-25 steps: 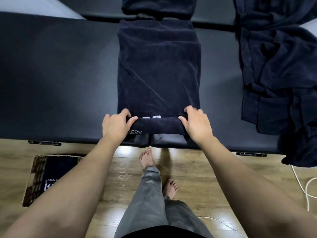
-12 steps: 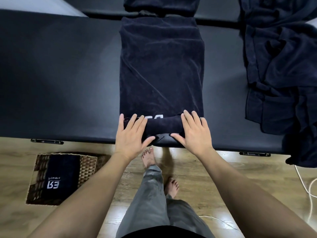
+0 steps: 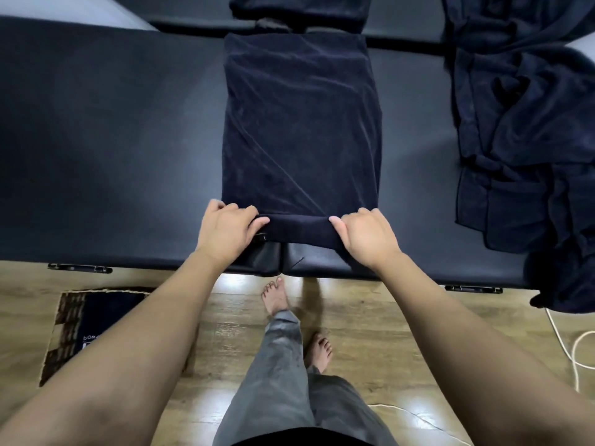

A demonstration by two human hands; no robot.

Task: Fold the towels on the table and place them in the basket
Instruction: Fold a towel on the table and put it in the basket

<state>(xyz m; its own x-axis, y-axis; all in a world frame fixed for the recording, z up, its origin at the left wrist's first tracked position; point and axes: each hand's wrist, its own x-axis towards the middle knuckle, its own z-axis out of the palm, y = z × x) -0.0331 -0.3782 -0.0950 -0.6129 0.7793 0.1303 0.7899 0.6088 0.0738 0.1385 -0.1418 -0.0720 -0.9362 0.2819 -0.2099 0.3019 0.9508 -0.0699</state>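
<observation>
The towel (image 3: 301, 130) I roll is plain dark navy, like the heap (image 3: 528, 130) beside it. My table (image 3: 96, 140) is black. The basket (image 3: 66, 323) is brown wicker, the floor (image 3: 370, 320) light wood-grain, my trousers (image 3: 277, 381) grey.

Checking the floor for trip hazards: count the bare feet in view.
2. One foot is near the table edge; the other foot is nearer the camera, partly hidden by the trouser leg.
</observation>
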